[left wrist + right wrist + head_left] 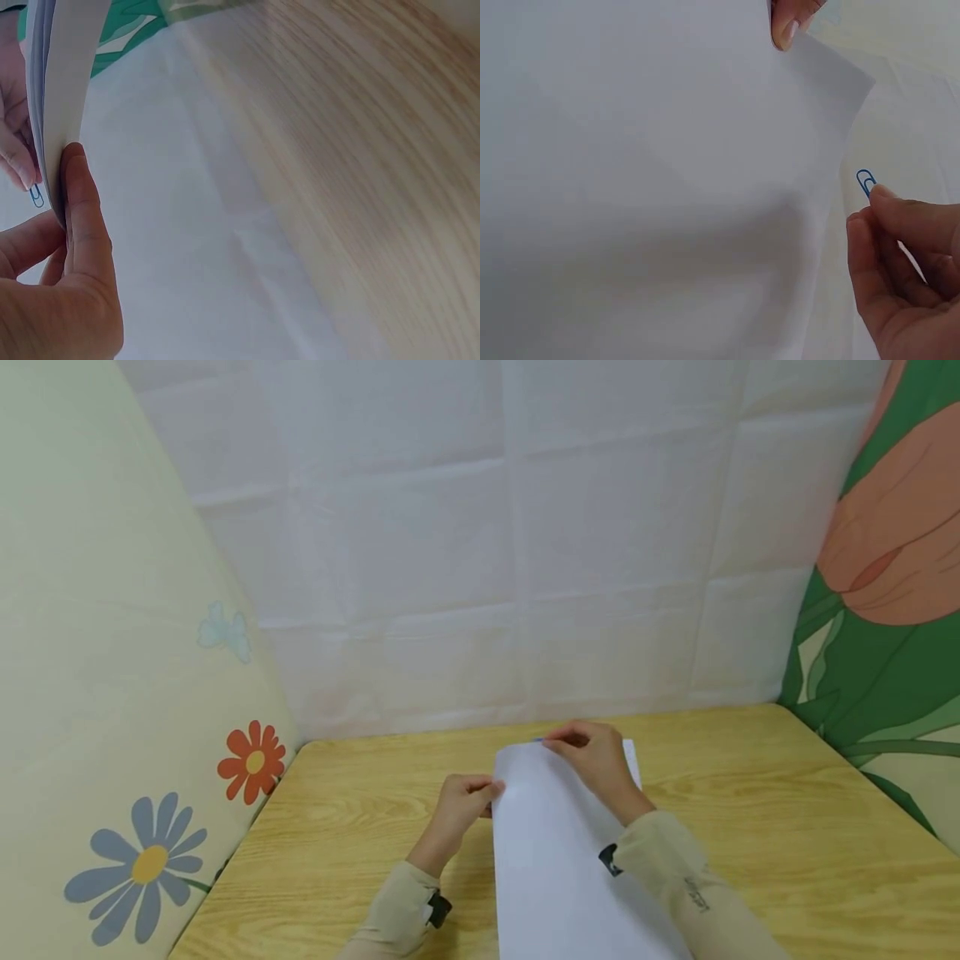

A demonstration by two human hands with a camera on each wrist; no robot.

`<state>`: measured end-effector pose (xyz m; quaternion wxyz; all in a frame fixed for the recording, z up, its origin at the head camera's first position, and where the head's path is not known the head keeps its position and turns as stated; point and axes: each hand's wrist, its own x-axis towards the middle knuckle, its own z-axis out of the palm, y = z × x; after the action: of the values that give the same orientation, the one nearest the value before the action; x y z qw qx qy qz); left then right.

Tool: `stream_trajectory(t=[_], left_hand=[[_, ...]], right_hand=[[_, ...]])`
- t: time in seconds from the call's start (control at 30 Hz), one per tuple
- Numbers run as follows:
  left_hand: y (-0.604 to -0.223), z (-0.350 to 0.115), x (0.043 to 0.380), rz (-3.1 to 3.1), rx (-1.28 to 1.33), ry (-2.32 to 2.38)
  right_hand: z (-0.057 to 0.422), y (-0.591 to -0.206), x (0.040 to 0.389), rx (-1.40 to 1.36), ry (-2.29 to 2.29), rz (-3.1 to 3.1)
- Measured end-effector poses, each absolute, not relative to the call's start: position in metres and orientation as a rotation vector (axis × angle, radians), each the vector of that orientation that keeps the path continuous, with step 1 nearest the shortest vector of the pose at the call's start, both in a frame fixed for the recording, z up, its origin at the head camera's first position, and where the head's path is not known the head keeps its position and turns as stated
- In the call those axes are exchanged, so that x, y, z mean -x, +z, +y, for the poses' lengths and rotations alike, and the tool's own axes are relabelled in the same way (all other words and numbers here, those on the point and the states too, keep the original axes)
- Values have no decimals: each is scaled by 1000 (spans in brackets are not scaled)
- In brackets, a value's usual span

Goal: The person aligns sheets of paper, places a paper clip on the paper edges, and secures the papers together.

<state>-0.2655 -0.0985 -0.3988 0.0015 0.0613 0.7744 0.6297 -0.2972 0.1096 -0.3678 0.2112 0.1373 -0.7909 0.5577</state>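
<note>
Several sheets of white paper (555, 860) stand tilted up from the table in a loose stack, their layered edges showing in the left wrist view. My left hand (463, 810) pinches the stack's left edge near the top, thumb on the near face and fingers behind. Between thumb and fingertips, my right hand (596, 764) holds a blue paper clip (865, 181), its looped end sticking out. In the right wrist view the clip is beside the paper's top edge, apart from it. The left wrist view shows the same paper clip (36, 196) just past the sheets.
The wood-grain table (360, 827) spreads out on both sides of the paper. A creased white cloth (450, 568) hangs behind it. Flower-printed panels (150, 610) border the table at left and right.
</note>
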Motion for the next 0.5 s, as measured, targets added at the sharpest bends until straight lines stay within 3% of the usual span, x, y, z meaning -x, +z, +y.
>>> stream_trajectory(t=[0.5], left_hand=[[-375,-93,249,2428,-195,1969]], right_hand=[[95,-367,294,-455,1535,-2189]])
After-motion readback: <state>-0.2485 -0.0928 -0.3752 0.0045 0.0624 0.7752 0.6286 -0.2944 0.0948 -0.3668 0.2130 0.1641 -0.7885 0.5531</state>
